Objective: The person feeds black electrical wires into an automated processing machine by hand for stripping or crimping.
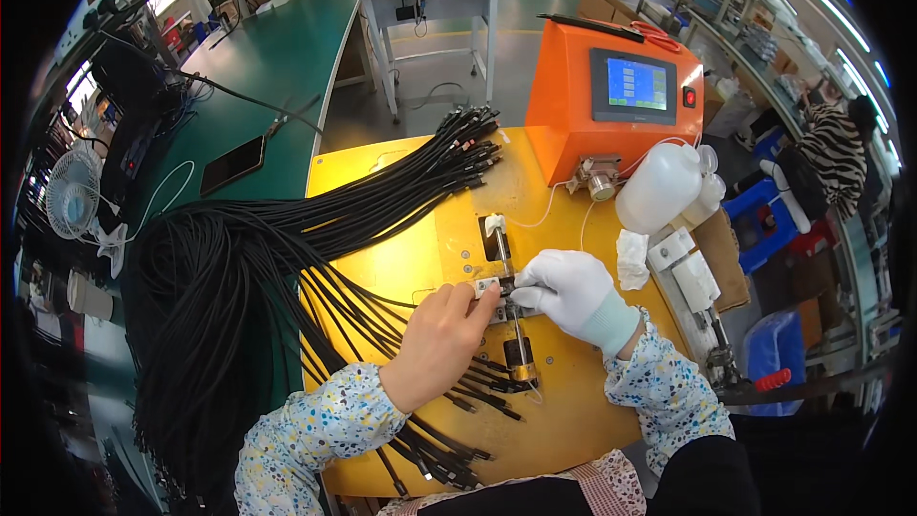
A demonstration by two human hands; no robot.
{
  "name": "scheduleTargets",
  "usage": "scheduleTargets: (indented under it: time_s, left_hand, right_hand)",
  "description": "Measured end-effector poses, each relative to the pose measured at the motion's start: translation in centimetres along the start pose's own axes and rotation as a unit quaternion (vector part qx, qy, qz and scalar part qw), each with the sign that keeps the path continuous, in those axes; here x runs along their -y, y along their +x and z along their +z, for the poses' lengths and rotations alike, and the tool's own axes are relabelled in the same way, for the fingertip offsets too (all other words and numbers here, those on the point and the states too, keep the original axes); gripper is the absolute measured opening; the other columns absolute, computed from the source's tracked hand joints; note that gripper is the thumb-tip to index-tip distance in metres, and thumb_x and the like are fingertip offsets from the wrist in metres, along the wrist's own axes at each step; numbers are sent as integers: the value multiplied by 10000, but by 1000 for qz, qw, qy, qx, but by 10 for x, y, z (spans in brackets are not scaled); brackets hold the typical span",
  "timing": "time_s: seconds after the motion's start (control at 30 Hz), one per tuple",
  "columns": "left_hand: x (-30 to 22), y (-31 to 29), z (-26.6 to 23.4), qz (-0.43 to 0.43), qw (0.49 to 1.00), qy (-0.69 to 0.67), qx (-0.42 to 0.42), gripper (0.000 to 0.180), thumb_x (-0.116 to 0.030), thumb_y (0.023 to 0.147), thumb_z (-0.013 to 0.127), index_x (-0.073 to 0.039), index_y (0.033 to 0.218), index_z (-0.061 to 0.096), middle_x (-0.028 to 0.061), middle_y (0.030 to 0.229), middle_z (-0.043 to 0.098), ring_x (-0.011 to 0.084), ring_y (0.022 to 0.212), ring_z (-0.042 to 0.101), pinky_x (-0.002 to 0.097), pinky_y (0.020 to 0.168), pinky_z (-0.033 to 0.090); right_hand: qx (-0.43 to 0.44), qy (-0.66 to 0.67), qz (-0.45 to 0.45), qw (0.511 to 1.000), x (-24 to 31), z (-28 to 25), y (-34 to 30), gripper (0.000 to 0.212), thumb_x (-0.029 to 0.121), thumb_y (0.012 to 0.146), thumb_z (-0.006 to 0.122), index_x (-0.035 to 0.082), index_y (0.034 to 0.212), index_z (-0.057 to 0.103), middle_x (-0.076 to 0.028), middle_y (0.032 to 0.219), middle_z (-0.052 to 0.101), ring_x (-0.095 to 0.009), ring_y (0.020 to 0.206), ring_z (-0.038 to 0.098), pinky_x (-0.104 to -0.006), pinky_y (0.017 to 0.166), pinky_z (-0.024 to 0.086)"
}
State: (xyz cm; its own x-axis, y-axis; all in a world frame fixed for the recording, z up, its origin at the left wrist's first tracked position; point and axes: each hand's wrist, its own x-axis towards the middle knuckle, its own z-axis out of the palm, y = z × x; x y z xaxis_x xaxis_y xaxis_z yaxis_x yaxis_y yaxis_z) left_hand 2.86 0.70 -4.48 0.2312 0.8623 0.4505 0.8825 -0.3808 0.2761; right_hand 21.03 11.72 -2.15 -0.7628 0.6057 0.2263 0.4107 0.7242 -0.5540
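Observation:
My bare left hand [441, 342] reaches to a small metal fixture [485, 285] on the yellow work plate [583, 440]. Its fingers are closed near a black cable [399, 304], which runs from the left and passes beneath them. Opposite it, my right hand [571, 294] wears a white glove. Its thumb and fingertips pinch together at the fixture; what lies between them is hidden. Metal rods [519, 330] extend from the fixture toward and away from me. A thick bundle of black cables [315, 220] spreads over the plate, with several plug ends [449, 463] lying near me.
Behind the plate stands an orange machine [611, 86] with a lit screen. To the right are a white plastic bottle [659, 189] and a lever clamp [702, 287] with a red handle. A phone [234, 166] lies on the green table [277, 48]. A person [836, 153] is at far right.

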Motion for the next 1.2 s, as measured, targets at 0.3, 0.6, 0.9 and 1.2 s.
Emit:
scheduleTargets:
  time_s: [0.3, 0.6, 0.9, 1.2]
  left_hand:
    - [-1, 6, 1, 72, 987, 145, 2, 296, -48, 780, 595, 57, 1053, 636, 53, 720, 485, 197, 701, 493, 298, 620, 410]
    - [-1, 3, 3, 60, 990, 125, 11, 409, -46, 713, 605, 34, 1114, 608, 69, 747, 475, 221, 728, 498, 325, 669, 435]
    - [7, 2, 0, 53, 994, 94, 14, 418, -48, 712, 618, 5, 1126, 612, 68, 784, 504, 229, 762, 510, 334, 714, 445]
    - [10, 9, 0, 18, 997, 70, -32, 325, -67, 725, 630, -12, 1045, 613, 87, 869, 554, 261, 836, 542, 372, 835, 448]
  right_hand:
    - [-27, -141, -66, 988, -10, -10, 80, 130, 187, 816, 656, 68, 865, 645, -122, 808, 628, -301, 802, 643, -388, 710, 513]
    - [146, -287, -71, 944, -1, 36, 188, 257, 116, 815, 646, 93, 1070, 660, -131, 1055, 638, -303, 1011, 642, -390, 822, 534]
    - [65, -382, -210, 898, 17, 21, 194, 169, 125, 841, 592, 93, 947, 719, -57, 916, 660, -237, 971, 618, -335, 850, 494]
    - [127, -328, -132, 927, 11, 44, 198, 190, 159, 820, 636, 71, 968, 718, -129, 933, 712, -274, 912, 691, -378, 760, 553]
